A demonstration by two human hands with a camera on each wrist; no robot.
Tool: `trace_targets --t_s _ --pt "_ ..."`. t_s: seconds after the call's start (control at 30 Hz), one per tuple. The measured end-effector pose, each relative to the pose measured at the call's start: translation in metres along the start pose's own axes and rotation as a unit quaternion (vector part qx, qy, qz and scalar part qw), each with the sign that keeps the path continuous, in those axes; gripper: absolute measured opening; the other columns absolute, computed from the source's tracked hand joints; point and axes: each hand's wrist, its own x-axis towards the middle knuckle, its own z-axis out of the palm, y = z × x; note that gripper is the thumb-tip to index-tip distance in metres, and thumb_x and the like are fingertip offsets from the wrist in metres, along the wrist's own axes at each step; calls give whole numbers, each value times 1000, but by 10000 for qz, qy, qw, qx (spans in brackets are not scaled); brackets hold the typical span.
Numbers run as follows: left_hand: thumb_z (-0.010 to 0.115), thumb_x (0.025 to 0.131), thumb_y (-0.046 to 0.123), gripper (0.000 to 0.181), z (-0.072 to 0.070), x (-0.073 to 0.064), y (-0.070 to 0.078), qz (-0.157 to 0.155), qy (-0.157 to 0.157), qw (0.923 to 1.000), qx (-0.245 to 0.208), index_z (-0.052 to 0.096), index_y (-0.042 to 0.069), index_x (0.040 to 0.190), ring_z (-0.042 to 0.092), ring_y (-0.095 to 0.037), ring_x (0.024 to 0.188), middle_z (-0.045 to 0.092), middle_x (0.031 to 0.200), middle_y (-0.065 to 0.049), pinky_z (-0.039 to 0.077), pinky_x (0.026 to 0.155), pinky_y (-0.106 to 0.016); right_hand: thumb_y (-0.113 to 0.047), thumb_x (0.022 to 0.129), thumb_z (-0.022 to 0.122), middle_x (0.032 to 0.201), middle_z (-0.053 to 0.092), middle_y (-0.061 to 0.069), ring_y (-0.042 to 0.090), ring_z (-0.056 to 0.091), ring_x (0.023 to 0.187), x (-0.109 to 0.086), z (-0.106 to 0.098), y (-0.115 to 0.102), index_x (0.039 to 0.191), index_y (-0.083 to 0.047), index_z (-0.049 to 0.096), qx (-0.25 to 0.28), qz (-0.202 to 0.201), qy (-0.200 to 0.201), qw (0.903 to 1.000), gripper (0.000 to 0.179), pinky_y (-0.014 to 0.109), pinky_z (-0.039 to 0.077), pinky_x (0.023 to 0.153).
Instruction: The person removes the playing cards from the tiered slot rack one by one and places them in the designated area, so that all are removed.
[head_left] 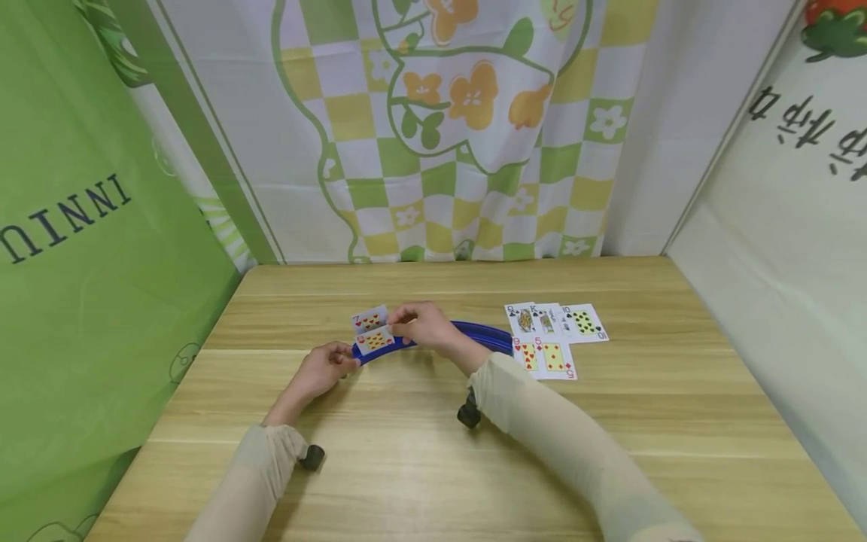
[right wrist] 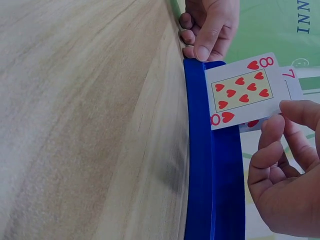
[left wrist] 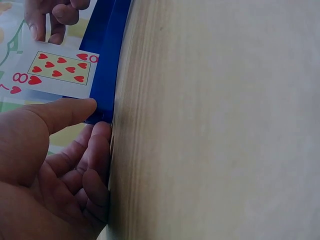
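A curved blue card holder [head_left: 484, 331] lies on the table. At its left end, my left hand [head_left: 327, 370] grips the tip between thumb and fingers. My right hand [head_left: 428, 327] pinches the eight of hearts [right wrist: 242, 90] by its upper corner. That card's lower edge sits at the holder's front groove, as the right wrist view shows. Behind it stands the seven of hearts [head_left: 369, 320], partly covered by the eight in the right wrist view. The right forearm crosses over part of the holder in the head view.
Right of the holder, a queen [head_left: 521, 321], a king [head_left: 546, 320] and a ten [head_left: 582, 323] lie overlapping face up. Nearer lie a nine of hearts [head_left: 527, 357] and a five of diamonds [head_left: 555, 359]. A patterned curtain [head_left: 474, 188] hangs behind the wooden table [head_left: 393, 467].
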Motion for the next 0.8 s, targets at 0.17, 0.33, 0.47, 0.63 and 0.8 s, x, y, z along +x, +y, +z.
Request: trace_targets --t_s 0.17,0.33,0.47,0.63,0.8 --pt "70 91 18 27 -1 -1 2 62 12 10000 25 64 2 113 58 -14 73 71 93 -10 47 62 -26 -19 95 68 103 66 6 33 66 89 -1 -1 -1 100 -14 72 -93 13 -9 10000 8 54 54 87" --pt "70 92 19 27 -1 0 2 33 5 10000 12 64 2 112 57 -14 72 70 91 -9 46 62 -26 -23 96 67 103 65 4 23 64 83 -4 -5 -4 101 -16 70 -255 -14 -8 9997 9 52 54 83" --pt "71 91 20 28 -1 0 3 69 18 10000 33 64 2 112 57 -14 71 70 91 -9 46 62 -26 -23 96 66 101 66 4 26 64 84 -5 -9 -7 103 -16 70 -377 -159 65 9991 11 51 55 81" --pt "72 91 20 28 -1 -1 4 115 31 9999 63 65 2 111 57 -13 70 70 90 -9 46 61 -26 -22 97 66 98 67 3 20 61 77 -7 -14 -7 104 -15 70 -435 -158 164 9988 11 48 55 79" --pt "72 90 20 30 -1 -2 5 130 32 9999 14 64 0 112 56 -11 68 69 89 -8 46 60 -25 -20 97 66 93 64 4 18 57 72 -11 -21 -6 105 -12 69 -381 -88 124 9992 12 35 52 68"
